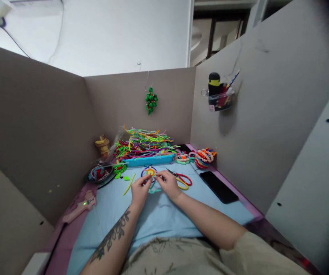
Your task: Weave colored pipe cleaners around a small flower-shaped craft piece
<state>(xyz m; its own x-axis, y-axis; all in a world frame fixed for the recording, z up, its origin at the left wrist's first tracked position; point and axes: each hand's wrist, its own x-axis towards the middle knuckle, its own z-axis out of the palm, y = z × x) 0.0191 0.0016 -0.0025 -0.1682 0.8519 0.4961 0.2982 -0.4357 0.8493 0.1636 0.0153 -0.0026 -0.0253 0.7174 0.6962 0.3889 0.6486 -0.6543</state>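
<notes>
Above the blue cloth, my left hand (140,188) and my right hand (168,185) meet with fingertips pinched close together. Between them is a teal pipe cleaner (154,190), whose loop hangs below the fingers. Just beyond the fingertips lies a round piece of purple, orange and yellow pipe cleaners (149,169), partly hidden by my hands. Scissors (185,180) with red and yellow handles rest beside my right hand. To the left of my left hand lie a yellow-green pipe cleaner (129,185) and small green pieces (126,178).
A blue tray (150,160) heaped with colourful pipe cleaners stands at the back. A black phone (218,187) lies right; a pink glue gun (80,208) with a green light and a dark bowl (91,176) are left. Grey panels (164,91) enclose the table.
</notes>
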